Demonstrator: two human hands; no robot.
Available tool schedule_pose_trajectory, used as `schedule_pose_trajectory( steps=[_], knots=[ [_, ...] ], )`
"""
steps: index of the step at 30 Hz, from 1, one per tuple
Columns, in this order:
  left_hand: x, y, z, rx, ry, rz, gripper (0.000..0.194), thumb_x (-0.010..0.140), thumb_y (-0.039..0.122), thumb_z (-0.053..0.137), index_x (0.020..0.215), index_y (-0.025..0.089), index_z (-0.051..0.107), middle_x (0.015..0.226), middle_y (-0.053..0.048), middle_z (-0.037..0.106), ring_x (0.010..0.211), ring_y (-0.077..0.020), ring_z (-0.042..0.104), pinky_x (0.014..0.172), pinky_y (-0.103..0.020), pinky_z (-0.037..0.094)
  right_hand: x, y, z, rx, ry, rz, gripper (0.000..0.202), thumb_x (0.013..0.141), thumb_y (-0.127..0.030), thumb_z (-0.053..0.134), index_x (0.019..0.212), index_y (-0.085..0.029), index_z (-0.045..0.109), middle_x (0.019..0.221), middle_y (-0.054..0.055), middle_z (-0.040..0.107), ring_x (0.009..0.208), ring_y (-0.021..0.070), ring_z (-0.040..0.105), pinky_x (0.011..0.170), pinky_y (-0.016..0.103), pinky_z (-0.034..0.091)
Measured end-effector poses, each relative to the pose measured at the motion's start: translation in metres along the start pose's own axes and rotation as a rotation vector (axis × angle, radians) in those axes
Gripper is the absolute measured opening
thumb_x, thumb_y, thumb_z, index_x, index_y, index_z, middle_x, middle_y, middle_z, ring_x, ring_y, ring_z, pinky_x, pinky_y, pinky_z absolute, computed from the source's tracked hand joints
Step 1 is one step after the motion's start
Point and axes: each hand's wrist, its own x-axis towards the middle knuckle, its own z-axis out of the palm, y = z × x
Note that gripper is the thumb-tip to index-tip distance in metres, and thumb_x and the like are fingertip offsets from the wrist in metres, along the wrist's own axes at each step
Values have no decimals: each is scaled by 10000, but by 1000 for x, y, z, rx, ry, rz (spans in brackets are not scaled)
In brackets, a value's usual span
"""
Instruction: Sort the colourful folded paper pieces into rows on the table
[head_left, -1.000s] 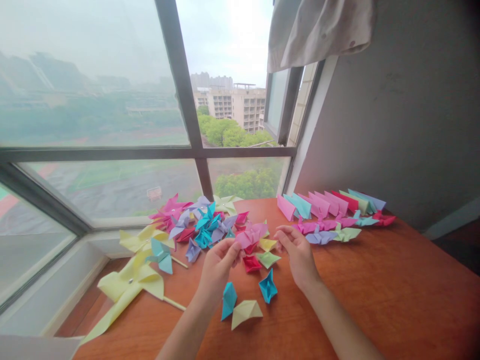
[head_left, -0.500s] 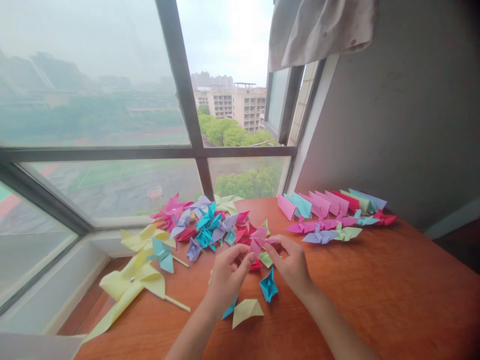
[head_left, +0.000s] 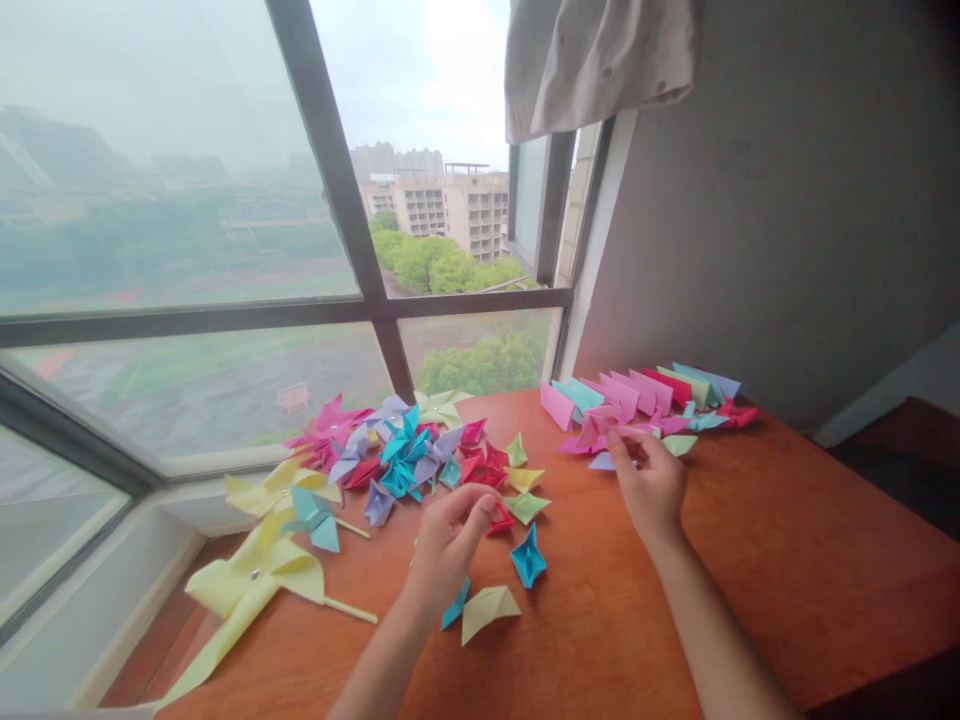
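My right hand (head_left: 649, 483) is closed on a pink folded paper piece (head_left: 594, 432), at the front of the rows of folded papers on the right. Above the red and green paper boats, my left hand (head_left: 454, 540) has its fingers curled with thumb near index; whether anything is between them is too small to tell. A blue paper boat (head_left: 529, 557) lies between the two hands. Nearer the front edge sits a pale yellow folded paper (head_left: 489, 610), beside a blue piece (head_left: 456, 604) partly hidden by my left wrist.
Yellow pinwheels (head_left: 255, 575) with sticks lie at the left of the wooden table (head_left: 622, 620). Colourful folded papers (head_left: 405, 455) are heaped below the window. Upright folded cards (head_left: 634, 393) stand in a row at the back right, near the grey wall.
My right hand has moved away from my left, to the right and back, carrying the pink piece. My left hand has let go of it. The view has shifted slightly right.
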Motion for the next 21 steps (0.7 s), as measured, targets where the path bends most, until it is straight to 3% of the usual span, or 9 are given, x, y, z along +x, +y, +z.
schedule_pose_trajectory(
  steps=[6, 11, 15, 21],
  knots=[
    [0, 1, 0, 4, -17, 6, 341, 958, 428, 494, 831, 159, 662, 748, -40, 660, 702, -157, 580, 616, -220, 417, 25, 72, -80, -399, 124, -15, 391, 854, -533, 571, 897, -172, 716, 808, 73, 732, 694, 193, 659, 668, 282, 468],
    [0, 3, 2, -23, -39, 15, 328, 952, 415, 505, 841, 155, 672, 747, -41, 666, 697, -157, 591, 613, -216, 427, 32, 143, -134, -644, 63, 26, 418, 838, -528, 504, 864, -165, 709, 785, 100, 735, 712, 240, 678, 630, 313, 450],
    [1, 4, 3, -26, -42, 14, 319, 947, 403, 515, 824, 157, 675, 738, -36, 669, 684, -151, 584, 606, -209, 422, 33, 177, -141, -704, -14, 117, 369, 811, -491, 498, 866, -182, 692, 779, 89, 731, 712, 245, 675, 599, 312, 434],
    [2, 3, 2, 3, -44, 0, 327, 952, 410, 503, 838, 161, 682, 723, -25, 653, 667, -148, 561, 599, -215, 406, 43, 187, -119, -755, -74, 177, 274, 799, -412, 532, 879, -199, 684, 813, 73, 730, 730, 231, 652, 590, 297, 394]
  ],
)
